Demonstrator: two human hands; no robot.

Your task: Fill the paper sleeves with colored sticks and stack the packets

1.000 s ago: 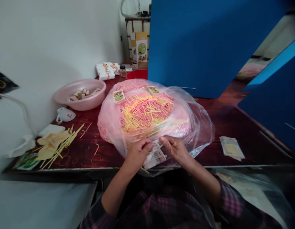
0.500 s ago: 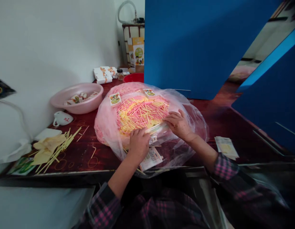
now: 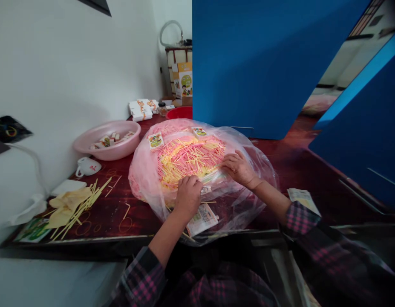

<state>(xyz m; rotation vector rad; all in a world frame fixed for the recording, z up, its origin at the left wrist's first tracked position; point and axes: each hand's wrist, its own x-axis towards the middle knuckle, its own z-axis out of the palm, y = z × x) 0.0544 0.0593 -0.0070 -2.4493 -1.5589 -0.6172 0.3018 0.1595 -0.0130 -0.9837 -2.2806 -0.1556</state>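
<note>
head view: a clear plastic bag (image 3: pixel 248 170) lies spread wide on a dark red tabletop (image 3: pixel 299 170), around a broad round heap of thin pink and yellow sticks (image 3: pixel 191 160). two small printed cards (image 3: pixel 155 142) (image 3: pixel 200 132) rest on the far part of the heap. a printed paper packet (image 3: pixel 202 219) lies on the bag's near part, below a narrow translucent strip (image 3: pixel 213 175).

left hand (image 3: pixel 188 197) is curled, fingers bent down against the near side of the heap; cannot tell whether it pinches anything. right hand (image 3: pixel 238 168) is spread, not pinching, with its fingers lying on the film just beside the strip.

compared with one second ago, the hands have parted: they were close together over the packet at the bag's near edge, and now both sit further in, toward the heap.

the bag reaches the table's front edge. a pink plastic basin (image 3: pixel 108 140) of small boxes stands just left of it. a stretch of bare tabletop lies between the bag and a tall blue panel (image 3: pixel 248 64) on the right.
</note>
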